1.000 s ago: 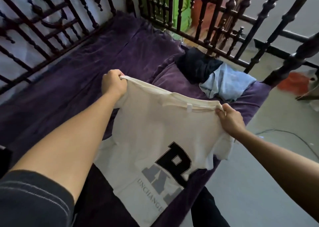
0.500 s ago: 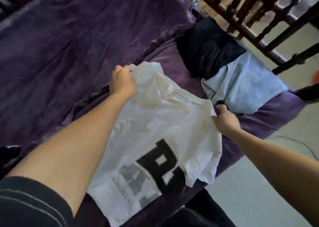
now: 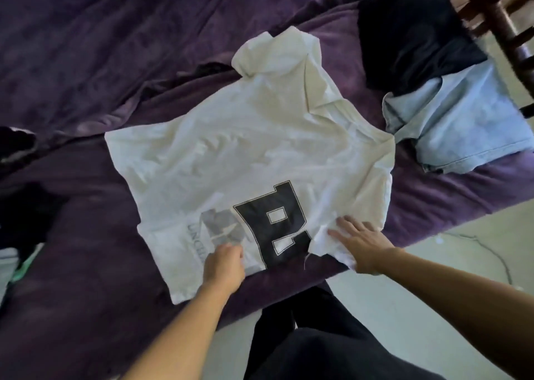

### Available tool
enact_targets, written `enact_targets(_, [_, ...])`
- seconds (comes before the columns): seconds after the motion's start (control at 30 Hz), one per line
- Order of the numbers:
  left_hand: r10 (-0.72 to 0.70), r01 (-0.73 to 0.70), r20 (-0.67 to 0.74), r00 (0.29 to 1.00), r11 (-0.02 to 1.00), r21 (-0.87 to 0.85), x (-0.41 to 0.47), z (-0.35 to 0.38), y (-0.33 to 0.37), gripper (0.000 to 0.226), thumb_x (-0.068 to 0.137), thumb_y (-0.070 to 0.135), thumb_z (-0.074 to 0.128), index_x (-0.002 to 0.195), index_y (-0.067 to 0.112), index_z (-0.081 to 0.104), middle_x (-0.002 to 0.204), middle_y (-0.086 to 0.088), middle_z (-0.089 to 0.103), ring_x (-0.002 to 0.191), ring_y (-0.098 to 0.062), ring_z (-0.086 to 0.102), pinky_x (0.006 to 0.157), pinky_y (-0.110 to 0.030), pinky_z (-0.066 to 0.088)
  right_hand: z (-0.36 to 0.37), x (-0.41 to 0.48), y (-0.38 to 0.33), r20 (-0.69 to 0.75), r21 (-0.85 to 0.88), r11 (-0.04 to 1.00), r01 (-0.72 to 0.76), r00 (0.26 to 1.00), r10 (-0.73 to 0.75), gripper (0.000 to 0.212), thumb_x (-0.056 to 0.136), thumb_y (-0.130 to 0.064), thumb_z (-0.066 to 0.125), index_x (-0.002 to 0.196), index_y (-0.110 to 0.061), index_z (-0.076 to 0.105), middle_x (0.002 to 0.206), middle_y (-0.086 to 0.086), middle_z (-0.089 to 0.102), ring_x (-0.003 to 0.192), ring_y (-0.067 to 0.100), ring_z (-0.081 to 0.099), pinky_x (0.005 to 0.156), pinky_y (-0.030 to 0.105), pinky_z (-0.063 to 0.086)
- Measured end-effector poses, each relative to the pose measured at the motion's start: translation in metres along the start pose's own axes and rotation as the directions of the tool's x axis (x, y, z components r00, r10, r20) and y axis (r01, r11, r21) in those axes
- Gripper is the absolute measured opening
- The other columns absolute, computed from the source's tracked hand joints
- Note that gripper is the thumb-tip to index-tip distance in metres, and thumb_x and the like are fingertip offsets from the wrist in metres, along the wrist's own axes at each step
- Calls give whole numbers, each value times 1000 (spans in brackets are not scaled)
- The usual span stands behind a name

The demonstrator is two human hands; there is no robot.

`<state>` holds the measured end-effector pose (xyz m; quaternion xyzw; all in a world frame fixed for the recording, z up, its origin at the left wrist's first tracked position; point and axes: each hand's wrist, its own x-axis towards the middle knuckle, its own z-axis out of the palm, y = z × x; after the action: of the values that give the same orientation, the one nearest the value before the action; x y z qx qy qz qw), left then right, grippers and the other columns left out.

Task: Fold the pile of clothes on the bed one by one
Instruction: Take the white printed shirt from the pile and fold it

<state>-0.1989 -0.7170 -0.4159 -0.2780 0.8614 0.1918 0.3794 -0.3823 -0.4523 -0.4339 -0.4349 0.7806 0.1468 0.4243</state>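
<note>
Lying flat on the purple bed cover (image 3: 115,47), the white T-shirt (image 3: 245,137) has its print facing up. Both hands rest on the edge of the shirt that is closest to the person.

The right hand (image 3: 362,246) is flat on the shirt's near right corner. Its fingers (image 3: 345,223) are straight and spread apart, and they press the crumpled cloth down. Just to the left of these fingertips is the big black letter (image 3: 277,220).

The left hand (image 3: 224,264) sits on the shirt on the other side of that letter. Its fingertips touch the grey print (image 3: 219,220). They are seen from behind, so I cannot tell if they pinch the cloth or only press on it.

The rest of the shirt stretches away past both sets of fingertips, and one sleeve lies at its far end.

Far beyond the right fingers, a black garment (image 3: 413,32) lies partly on top of a light blue garment (image 3: 462,119). The blue one nearly touches the shirt's far right corner. Past them stands the dark bed frame (image 3: 508,18).

Well off to the left of the left fingers lies a heap of dark clothes (image 3: 26,215) at the edge of the view.
</note>
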Motion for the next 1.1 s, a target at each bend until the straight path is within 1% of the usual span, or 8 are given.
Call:
enact_targets(0.07, [-11,8,26,1000,994,108,-6,32,-11,31,84,19,57,115,21,53,121,-4,52,113,-26,50,91,-35,42,13,0,0,-92,-23,999,-27,995,24,73,84,-31,60,148,-32,24,157,2,18,145,23,15,109,39,29])
enact_targets(0.17, [-27,42,-88,996,985,167,-7,69,-25,57,77,16,62,129,22,40,126,-6,44,116,-26,44,97,-35,39,30,-1,3,-371,126,992,0,927,47,47,87,-17,63,132,-23,56,145,0,48,138,20,39,102,38,37])
enact_targets(0.27, [-19,64,-242,970,982,176,2,90,-33,50,81,10,57,127,22,44,122,-4,46,113,-25,45,92,-34,39,42,-2,1,-542,212,976,48,837,77,35,79,-3,71,112,-13,71,121,5,68,119,26,60,93,40,46])
enact_targets(0.4, [-37,74,-244,969,987,144,4,97,-43,32,86,6,47,114,21,56,113,-1,57,108,-24,53,82,-34,42,47,-20,-6,-497,345,938,-37,841,216,21,87,-10,58,103,-16,70,103,4,72,94,32,65,77,41,53])
enact_targets(0.53, [-27,45,-203,979,995,84,-31,97,-49,43,87,4,46,125,22,52,117,2,59,114,-21,52,87,-33,43,43,-52,-4,-345,450,880,-155,878,331,16,94,-24,45,87,-17,58,78,5,62,78,37,57,64,39,44])
enact_targets(0.83, [-155,170,-245,957,985,39,-54,20,-87,22,87,7,49,105,15,59,112,-2,59,105,-22,55,85,-35,48,-67,-66,35,-496,547,833,-82,770,402,22,97,-24,46,76,-28,47,71,4,57,73,40,57,60,39,38])
enact_targets(0.97, [-312,257,-349,884,946,-195,-32,-30,-104,15,89,11,51,101,12,60,110,-10,64,104,-33,56,82,-39,45,-139,-18,40,-560,517,855,-37,741,371,18,96,-19,44,105,-13,59,89,15,66,85,40,59,67,42,44])
enact_targets(1.1, [-397,271,-442,805,907,-321,11,-96,-115,19,90,11,50,107,10,59,112,-17,64,104,-39,58,85,-42,42,-217,46,40,-582,511,860,-7,733,352,14,97,-20,44,90,-11,52,91,21,63,82,37,57,66,38,40])
